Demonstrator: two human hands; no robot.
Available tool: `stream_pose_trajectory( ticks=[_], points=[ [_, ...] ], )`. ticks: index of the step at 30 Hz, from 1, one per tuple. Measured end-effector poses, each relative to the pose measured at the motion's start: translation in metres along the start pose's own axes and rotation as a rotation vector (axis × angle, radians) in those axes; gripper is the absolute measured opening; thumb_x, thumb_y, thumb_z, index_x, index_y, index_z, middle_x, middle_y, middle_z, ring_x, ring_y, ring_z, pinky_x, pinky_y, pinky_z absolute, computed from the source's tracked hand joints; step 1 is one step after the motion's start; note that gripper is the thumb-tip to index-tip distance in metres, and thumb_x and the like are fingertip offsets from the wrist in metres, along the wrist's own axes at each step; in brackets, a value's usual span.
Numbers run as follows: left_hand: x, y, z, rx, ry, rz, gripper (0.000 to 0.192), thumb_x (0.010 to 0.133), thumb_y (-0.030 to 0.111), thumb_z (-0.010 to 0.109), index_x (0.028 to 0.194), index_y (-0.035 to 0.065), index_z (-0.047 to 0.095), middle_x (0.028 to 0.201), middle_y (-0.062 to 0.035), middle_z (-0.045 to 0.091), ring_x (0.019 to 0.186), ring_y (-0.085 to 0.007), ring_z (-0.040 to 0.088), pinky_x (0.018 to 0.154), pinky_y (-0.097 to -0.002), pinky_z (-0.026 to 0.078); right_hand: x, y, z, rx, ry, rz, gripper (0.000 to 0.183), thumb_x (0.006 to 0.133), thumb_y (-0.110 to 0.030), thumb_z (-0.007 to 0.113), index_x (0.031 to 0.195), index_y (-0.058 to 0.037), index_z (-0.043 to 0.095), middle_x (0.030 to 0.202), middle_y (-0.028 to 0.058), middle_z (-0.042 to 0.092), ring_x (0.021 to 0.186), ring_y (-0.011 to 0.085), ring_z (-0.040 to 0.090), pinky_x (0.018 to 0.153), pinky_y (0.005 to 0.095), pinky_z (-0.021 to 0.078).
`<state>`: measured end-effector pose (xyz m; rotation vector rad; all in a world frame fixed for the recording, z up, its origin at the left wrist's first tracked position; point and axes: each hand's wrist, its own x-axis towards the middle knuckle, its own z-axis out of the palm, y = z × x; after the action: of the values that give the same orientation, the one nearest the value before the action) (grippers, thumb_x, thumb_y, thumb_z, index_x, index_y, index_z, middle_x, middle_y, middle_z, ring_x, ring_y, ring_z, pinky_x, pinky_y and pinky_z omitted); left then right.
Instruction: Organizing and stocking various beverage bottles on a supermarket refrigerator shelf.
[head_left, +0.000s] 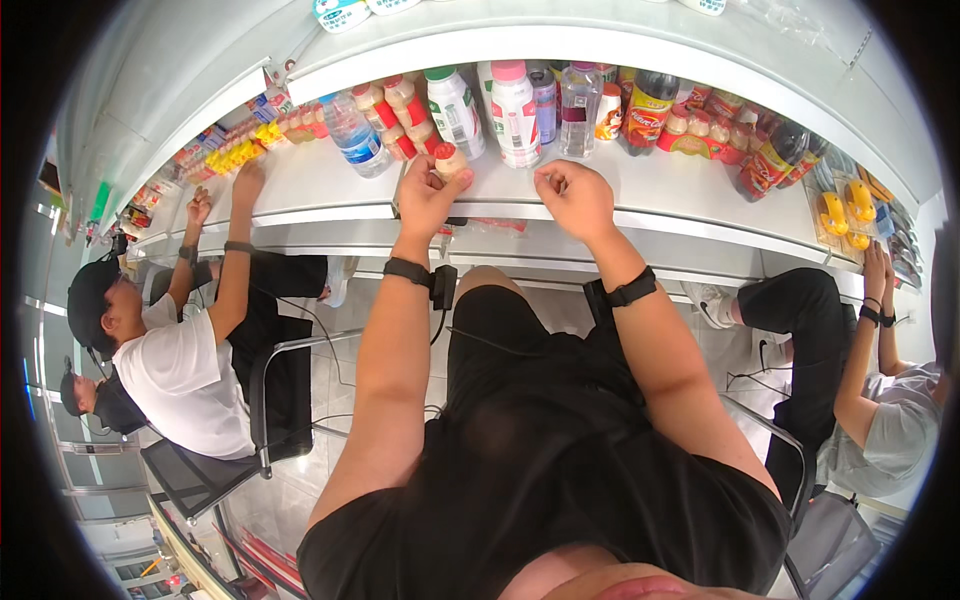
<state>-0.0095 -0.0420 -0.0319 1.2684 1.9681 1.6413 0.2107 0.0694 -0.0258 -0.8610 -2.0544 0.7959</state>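
My left hand (427, 195) grips a small yogurt-drink bottle (452, 163) with a red top, thumb in front and fingers curled behind it. The bottle is just above the white shelf (480, 186), near its front edge; whether its base touches the shelf I cannot tell. To the right, my right hand (577, 196) is loosely closed, thumb against the curled fingers, with nothing visible in it. Behind the hands stand a white bottle with a pink cap (514, 116), a white bottle with a green cap (455, 112) and a clear bottle with a purple cap (580, 112).
A water bottle (358, 139) and several red-labelled small bottles (405, 105) stand left. Cola bottles (649, 112) and shrink-wrapped small bottles (701, 135) stand right. An upper shelf edge (510, 45) overhangs them. Co-workers sit on both sides, one in a white shirt (180, 367).
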Motion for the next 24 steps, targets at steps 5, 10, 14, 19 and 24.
stream_pose_trajectory(
  ticks=[5,10,14,19,24],
  points=[
    [-0.006,0.013,0.010,0.119,0.060,0.045,0.036,0.084,0.017,0.081,0.110,0.0004,0.062,0.075,0.0016,0.065,0.059,-0.0020,0.051,0.054,-0.0187,0.041,0.006,0.018,-0.009,0.230,-0.141,0.049,0.015,0.090,-0.021,0.070,0.096,-0.0077,0.073,0.067,-0.0017,0.061,0.061,0.0095,0.054,0.056,0.0273,0.0422],
    [0.000,-0.016,0.011,0.041,0.124,0.097,0.040,0.080,0.023,0.084,0.106,0.0025,0.063,0.064,0.0025,0.059,0.054,-0.0041,0.048,0.051,-0.0219,0.039,0.009,0.025,-0.021,0.727,-0.263,0.089,0.018,0.096,-0.014,0.064,0.107,-0.0002,0.070,0.076,-0.0043,0.060,0.069,0.0037,0.050,0.060,0.0220,0.0393],
    [-0.012,0.005,0.025,-0.024,0.081,0.053,0.039,0.080,0.019,0.083,0.108,0.0009,0.062,0.068,0.0010,0.061,0.058,-0.0039,0.052,0.053,-0.0202,0.040,0.011,0.025,-0.036,0.791,-0.349,0.159,0.021,0.096,-0.014,0.064,0.110,0.0003,0.069,0.080,-0.0028,0.060,0.075,0.0050,0.052,0.066,0.0214,0.0419],
    [-0.034,0.033,0.062,0.002,-0.034,0.156,0.037,0.081,0.017,0.082,0.107,0.0019,0.062,0.066,0.0021,0.060,0.054,-0.0021,0.049,0.050,-0.0193,0.038,0.017,0.026,-0.033,0.751,-0.411,0.155,0.026,0.093,-0.013,0.069,0.115,-0.0008,0.066,0.095,0.0013,0.067,0.089,0.0074,0.061,0.077,0.0233,0.0494],
    [-0.015,0.042,0.101,-0.121,-0.192,0.283,0.042,0.077,0.018,0.081,0.110,0.0006,0.062,0.081,-0.0051,0.068,0.067,-0.0107,0.063,0.060,-0.0255,0.050,0.014,0.024,-0.013,0.645,-0.203,-0.014,0.041,0.082,-0.007,0.080,0.119,0.0025,0.065,0.111,0.0077,0.064,0.096,0.0141,0.064,0.082,0.0281,0.0538]
  ],
)
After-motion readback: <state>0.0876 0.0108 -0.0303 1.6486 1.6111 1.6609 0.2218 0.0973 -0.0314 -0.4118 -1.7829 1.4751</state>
